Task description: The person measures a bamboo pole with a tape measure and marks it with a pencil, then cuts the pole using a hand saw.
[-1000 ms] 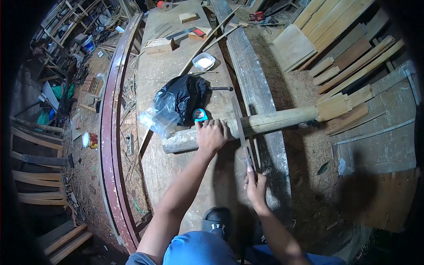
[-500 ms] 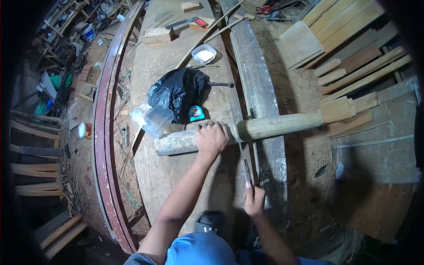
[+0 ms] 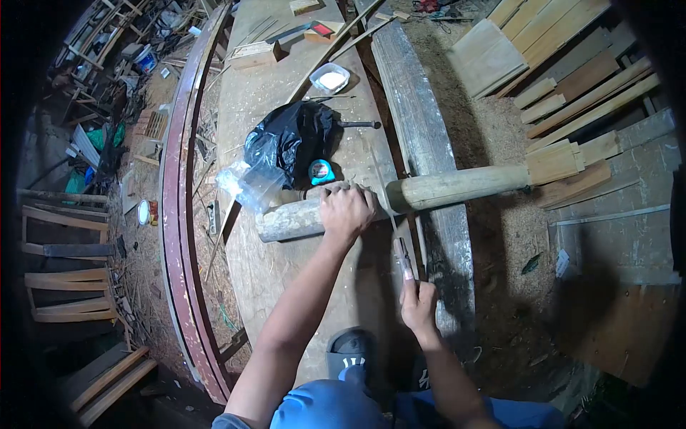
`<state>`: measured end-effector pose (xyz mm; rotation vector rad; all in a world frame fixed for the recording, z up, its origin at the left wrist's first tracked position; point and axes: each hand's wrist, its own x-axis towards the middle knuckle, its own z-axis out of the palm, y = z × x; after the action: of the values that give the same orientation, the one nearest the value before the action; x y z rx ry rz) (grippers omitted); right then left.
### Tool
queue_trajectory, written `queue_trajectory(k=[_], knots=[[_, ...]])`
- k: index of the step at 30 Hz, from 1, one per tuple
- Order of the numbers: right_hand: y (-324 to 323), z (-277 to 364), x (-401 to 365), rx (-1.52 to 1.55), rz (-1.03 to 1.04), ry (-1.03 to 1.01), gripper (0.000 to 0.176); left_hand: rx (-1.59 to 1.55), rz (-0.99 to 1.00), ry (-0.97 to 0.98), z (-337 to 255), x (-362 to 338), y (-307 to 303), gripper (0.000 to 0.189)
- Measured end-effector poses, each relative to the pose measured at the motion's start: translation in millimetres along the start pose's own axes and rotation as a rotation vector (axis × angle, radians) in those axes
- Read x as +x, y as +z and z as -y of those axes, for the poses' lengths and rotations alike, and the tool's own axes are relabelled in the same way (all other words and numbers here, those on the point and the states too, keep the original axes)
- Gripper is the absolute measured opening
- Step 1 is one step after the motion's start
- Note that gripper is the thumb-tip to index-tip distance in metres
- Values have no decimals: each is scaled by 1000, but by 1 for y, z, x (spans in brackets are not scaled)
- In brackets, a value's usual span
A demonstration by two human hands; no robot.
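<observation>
A long round log (image 3: 464, 187) lies crosswise over the wooden work surface (image 3: 286, 279) and a weathered beam (image 3: 421, 121). My left hand (image 3: 346, 212) rests closed over the log, left of a saw blade (image 3: 383, 182) that stands in it. Below the log my right hand (image 3: 419, 303) is wrapped round the saw's handle (image 3: 401, 259). Beyond my left hand are a teal tape measure (image 3: 321, 171), a black plastic bag (image 3: 291, 139) and a clear plastic bag (image 3: 250, 187).
A white tub (image 3: 330, 79), a square (image 3: 296, 32) and wood blocks (image 3: 255, 56) sit farther up the surface. A reddish beam (image 3: 175, 214) runs along the left. Boards (image 3: 557, 161) are stacked at the right. A sandalled foot (image 3: 350, 350) is below.
The whole view has shifted and tilted slightly. My right hand stays on the saw and my left hand on the log; the saw handle sits slightly differently against the log.
</observation>
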<state>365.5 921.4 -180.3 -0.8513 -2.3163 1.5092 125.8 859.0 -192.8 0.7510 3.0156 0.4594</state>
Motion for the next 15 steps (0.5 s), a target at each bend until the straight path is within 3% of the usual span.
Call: queue_trajectory(k=[2, 7, 10, 12, 14, 15], knots=[[-7, 3, -10, 50, 36, 115, 63, 35, -73, 4, 0, -2, 3, 38], [4, 4, -1, -29, -63, 86, 71, 2, -182, 30, 0, -12, 8, 37], [26, -15, 25, -157, -120, -11, 72, -9, -123, 9, -4, -7, -3, 37], [19, -23, 10, -170, -112, -75, 72, 10, 113, -68, -7, -3, -15, 35], [2, 0, -20, 105, -51, 37, 67, -28, 42, -56, -5, -6, -9, 37], [2, -13, -28, 64, -53, -3, 66, -68, -27, -37, -3, -7, -4, 39]])
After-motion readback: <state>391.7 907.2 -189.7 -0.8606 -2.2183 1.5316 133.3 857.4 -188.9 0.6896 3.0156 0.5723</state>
